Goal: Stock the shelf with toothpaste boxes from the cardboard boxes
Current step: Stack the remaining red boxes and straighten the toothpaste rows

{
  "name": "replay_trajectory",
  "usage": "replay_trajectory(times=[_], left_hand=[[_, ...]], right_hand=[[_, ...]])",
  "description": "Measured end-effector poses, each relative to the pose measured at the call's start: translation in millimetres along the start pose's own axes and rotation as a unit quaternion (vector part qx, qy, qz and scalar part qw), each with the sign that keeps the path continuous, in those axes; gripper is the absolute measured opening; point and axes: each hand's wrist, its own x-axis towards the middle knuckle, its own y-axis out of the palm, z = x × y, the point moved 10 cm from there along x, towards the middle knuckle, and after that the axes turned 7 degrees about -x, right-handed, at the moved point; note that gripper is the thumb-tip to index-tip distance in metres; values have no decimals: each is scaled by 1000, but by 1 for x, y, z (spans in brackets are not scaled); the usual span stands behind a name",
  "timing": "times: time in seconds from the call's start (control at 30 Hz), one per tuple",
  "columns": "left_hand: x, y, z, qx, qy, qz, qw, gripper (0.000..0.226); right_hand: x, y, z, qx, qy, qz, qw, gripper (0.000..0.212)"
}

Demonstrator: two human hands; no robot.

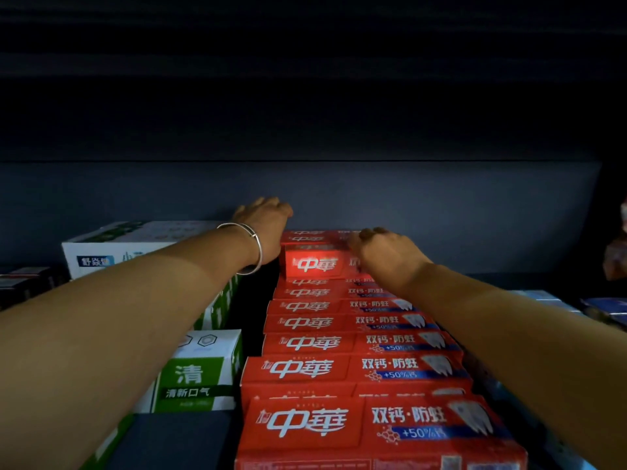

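Note:
A row of several red toothpaste boxes (359,368) runs from the shelf front to the back wall. At the far end stands a raised stack of red boxes (314,262). My left hand (266,218), with a silver bangle on the wrist, reaches past the stack's left end, fingers curled over its far top corner. My right hand (383,249) lies on the stack's top right part, fingers curled onto the boxes. The fingertips of both hands are hidden.
White and green toothpaste boxes (200,371) stand to the left of the red row, with a larger white carton (112,249) behind them. Blue packs (543,300) lie on the right. The dark shelf back wall (441,205) stands close behind the stack.

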Motion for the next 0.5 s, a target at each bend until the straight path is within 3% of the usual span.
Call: replay_trajectory(times=[0.5], left_hand=[[2,17,13,-52,-31,23,998,44]], right_hand=[[13,1,14,36,5,-7,999,36]])
